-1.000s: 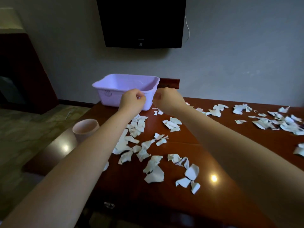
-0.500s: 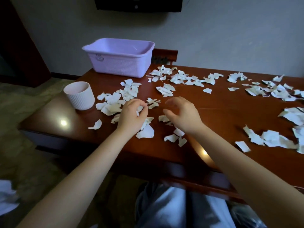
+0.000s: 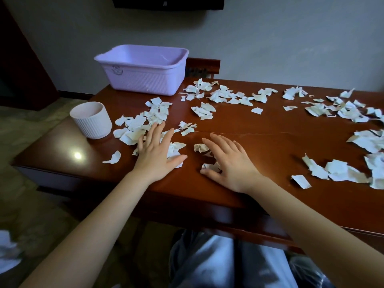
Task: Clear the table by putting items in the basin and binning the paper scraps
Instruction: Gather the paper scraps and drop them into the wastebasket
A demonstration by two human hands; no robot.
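White paper scraps (image 3: 228, 97) lie scattered across the brown wooden table (image 3: 259, 146). A lilac plastic basin (image 3: 143, 69) stands at the table's far left. A white ribbed cup (image 3: 91, 119) sits upright near the left edge. My left hand (image 3: 158, 150) lies flat with straight, spread fingers on a heap of scraps just right of the cup. My right hand (image 3: 230, 163) also rests flat on the table, fingers spread, with a few scraps under its thumb side and one crumpled scrap (image 3: 200, 146) beside its fingertips.
More scraps (image 3: 340, 171) are piled at the table's right side. A dark wooden chair back (image 3: 202, 66) stands behind the basin. White paper (image 3: 8, 252) shows on the floor at lower left. My lap is below the table's near edge.
Both hands came back from the basin to the near scraps and went from curled fingers to flat, spread fingers on the table. The view tilted downward.
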